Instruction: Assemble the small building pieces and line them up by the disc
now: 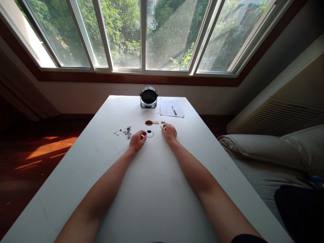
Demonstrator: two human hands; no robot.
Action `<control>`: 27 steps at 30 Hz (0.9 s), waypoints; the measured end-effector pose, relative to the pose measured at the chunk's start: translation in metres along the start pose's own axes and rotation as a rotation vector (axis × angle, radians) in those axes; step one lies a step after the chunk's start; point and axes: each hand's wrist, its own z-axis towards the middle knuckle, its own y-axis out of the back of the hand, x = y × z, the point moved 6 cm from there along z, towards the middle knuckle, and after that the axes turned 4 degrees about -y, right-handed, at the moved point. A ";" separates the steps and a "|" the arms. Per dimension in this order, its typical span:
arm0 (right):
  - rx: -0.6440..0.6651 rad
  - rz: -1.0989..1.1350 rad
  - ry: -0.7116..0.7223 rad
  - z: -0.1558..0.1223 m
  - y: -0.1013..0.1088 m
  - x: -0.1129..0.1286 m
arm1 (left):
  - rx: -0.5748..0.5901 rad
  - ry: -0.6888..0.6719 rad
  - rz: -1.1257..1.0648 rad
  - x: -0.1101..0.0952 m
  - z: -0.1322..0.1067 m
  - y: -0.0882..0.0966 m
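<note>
Working off the white ring (152,135) as clock centre, 12 straight ahead: left hand (138,139) at 8 o'clock, loosely curled by the rim (can't tell about anything inside the fingers), right hand (169,132) at 3, thumb and fingertips bunched at a tiny pale piece (161,127), can't tell if actually gripped. Keep that pinch light, tips only, and try not to nudge the tan row (156,122) at 1 o'clock. Probably worth steering clear of the round opening (149,123) at 12, and leaving the loose bits (129,136) at 9 undisturbed.
</note>
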 end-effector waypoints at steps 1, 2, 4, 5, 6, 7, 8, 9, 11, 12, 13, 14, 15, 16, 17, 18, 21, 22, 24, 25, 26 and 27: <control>0.005 -0.009 0.012 -0.002 0.001 0.002 | 0.001 0.002 -0.001 0.000 0.000 0.000; 0.012 -0.019 0.024 -0.003 0.001 0.003 | 0.003 0.003 -0.002 0.000 0.000 0.000; 0.028 -0.036 0.047 -0.006 0.002 0.007 | 0.006 0.004 -0.001 0.000 0.000 0.000; 0.036 -0.043 0.057 -0.007 0.002 0.009 | 0.008 0.006 0.001 0.000 0.000 -0.001; 0.042 -0.049 0.063 -0.008 0.002 0.010 | 0.010 0.007 0.003 0.001 0.001 -0.001; 0.048 -0.055 0.068 -0.008 0.003 0.011 | 0.012 0.008 0.005 0.001 0.001 -0.001; 0.054 -0.062 0.069 -0.008 0.003 0.012 | 0.013 0.007 0.005 0.002 0.001 -0.001; 0.060 -0.069 0.069 -0.008 0.004 0.012 | 0.013 0.005 0.004 0.002 0.001 -0.002; 0.069 -0.084 0.072 -0.008 0.004 0.011 | 0.013 -0.002 0.000 0.003 0.001 -0.002; 0.071 -0.091 0.076 -0.008 0.004 0.011 | 0.011 -0.005 -0.001 0.004 0.000 -0.002; 0.070 -0.097 0.083 -0.008 0.003 0.011 | 0.009 -0.008 0.000 0.004 0.000 -0.003; 0.068 -0.102 0.092 -0.008 0.003 0.012 | 0.008 -0.009 0.001 0.004 0.000 -0.003; 0.066 -0.109 0.102 -0.008 0.003 0.013 | 0.007 -0.011 0.003 0.004 0.000 -0.003; 0.065 -0.116 0.111 -0.008 0.002 0.014 | 0.006 -0.011 0.005 0.004 0.000 -0.002; 0.067 -0.124 0.119 -0.008 0.001 0.015 | 0.007 -0.012 0.006 0.003 0.000 -0.002; 0.068 -0.133 0.124 -0.008 0.000 0.016 | 0.009 -0.012 0.007 0.003 0.000 -0.002; 0.075 -0.163 0.128 -0.008 -0.003 0.020 | 0.019 -0.008 0.015 0.002 0.000 -0.002; 0.074 -0.171 0.128 -0.008 -0.004 0.021 | 0.022 -0.006 0.019 0.001 0.000 -0.002; 0.065 -0.183 0.125 -0.007 -0.005 0.022 | 0.024 -0.006 0.023 0.001 0.000 -0.002; 0.059 -0.187 0.122 -0.006 -0.006 0.022 | 0.024 -0.007 0.024 0.001 0.000 -0.002; 0.054 -0.188 0.120 -0.006 -0.006 0.022 | 0.023 -0.008 0.024 0.001 0.000 -0.002; 0.052 -0.188 0.119 -0.005 -0.006 0.022 | 0.023 -0.008 0.025 0.000 0.000 -0.002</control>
